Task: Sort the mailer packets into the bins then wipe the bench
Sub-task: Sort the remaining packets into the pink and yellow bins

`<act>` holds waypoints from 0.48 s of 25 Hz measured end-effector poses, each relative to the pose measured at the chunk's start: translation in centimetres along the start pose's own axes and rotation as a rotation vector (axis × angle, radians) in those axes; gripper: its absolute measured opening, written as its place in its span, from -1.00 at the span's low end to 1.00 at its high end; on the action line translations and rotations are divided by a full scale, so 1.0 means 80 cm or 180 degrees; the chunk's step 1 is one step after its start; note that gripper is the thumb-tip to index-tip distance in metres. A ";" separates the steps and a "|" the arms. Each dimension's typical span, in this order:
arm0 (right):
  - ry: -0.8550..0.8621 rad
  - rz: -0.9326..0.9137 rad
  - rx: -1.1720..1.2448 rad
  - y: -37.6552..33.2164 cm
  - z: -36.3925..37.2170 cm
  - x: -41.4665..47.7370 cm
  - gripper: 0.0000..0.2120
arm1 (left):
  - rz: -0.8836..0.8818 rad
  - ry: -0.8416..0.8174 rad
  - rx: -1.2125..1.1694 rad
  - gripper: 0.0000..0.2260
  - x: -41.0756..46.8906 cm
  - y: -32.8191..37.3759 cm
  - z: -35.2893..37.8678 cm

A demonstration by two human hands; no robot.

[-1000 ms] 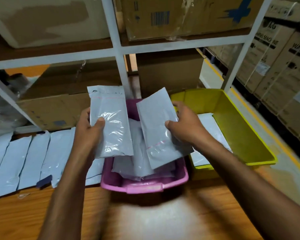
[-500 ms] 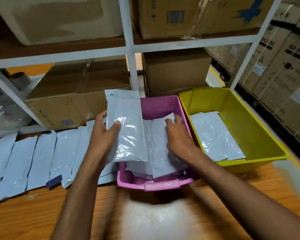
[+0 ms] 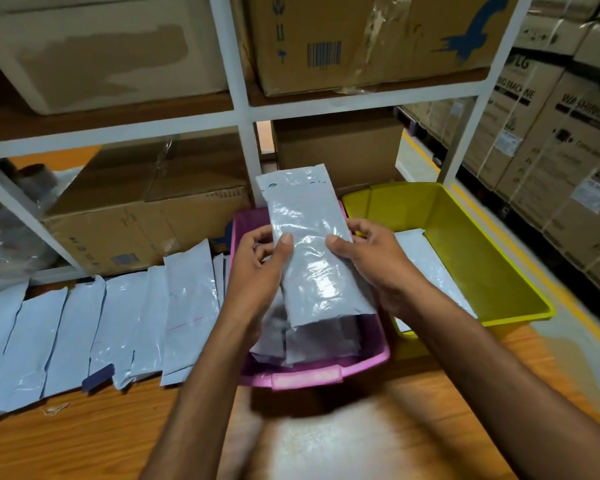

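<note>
I see both grips clamped on one packet (image 3: 312, 251). The left grip (image 3: 257, 268) takes its left edge and the right grip (image 3: 378, 265) its right edge, each with the thumb on the front face and the fingers curled behind. The packet stands nearly upright over the pink bin (image 3: 305, 377), flap end up, with a thin red line across it below the flap. Its lower end hangs just above a heap of packets (image 3: 319, 344) inside that bin, and I cannot tell whether it touches them. The yellow bin (image 3: 465, 244) sits just beside the pink one on the right. A single flat packet (image 3: 426, 261) lies on its floor, partly hidden by the right forearm. Left of the pink bin, a row of packets (image 3: 118, 323) lies overlapping on the wooden table (image 3: 118, 438), and the nearest one reaches the bin's left wall. Behind it all is a white rack (image 3: 239, 109) loaded with cartons (image 3: 146, 230).
</note>
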State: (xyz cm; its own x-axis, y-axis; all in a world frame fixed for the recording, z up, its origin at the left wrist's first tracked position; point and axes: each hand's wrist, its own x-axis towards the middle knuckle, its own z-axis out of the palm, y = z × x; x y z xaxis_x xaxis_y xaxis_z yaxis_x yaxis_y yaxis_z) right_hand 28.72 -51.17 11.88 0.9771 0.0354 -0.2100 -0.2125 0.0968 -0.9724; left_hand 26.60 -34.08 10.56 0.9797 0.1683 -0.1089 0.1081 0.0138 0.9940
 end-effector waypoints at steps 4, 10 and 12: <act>0.0549 -0.0038 -0.0137 -0.022 -0.070 0.015 -0.80 | 0.0208 -0.0151 0.0229 -0.61 0.005 0.007 0.041; 0.1223 0.0268 -0.1277 0.010 -0.178 0.055 -0.85 | 0.0330 -0.0213 0.0483 -0.72 0.016 -0.003 0.107; 0.1072 0.0502 -0.1648 0.037 -0.186 0.072 -0.82 | 0.0313 -0.0144 0.0544 -0.72 0.020 -0.011 0.118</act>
State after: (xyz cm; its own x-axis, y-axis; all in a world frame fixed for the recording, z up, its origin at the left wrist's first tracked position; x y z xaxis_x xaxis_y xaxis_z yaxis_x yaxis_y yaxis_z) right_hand 33.91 -65.48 6.24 0.9034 -0.3128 -0.2934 -0.4022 -0.3805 -0.8328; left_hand 29.66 -43.14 9.49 0.9931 0.1159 -0.0153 0.0349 -0.1688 0.9850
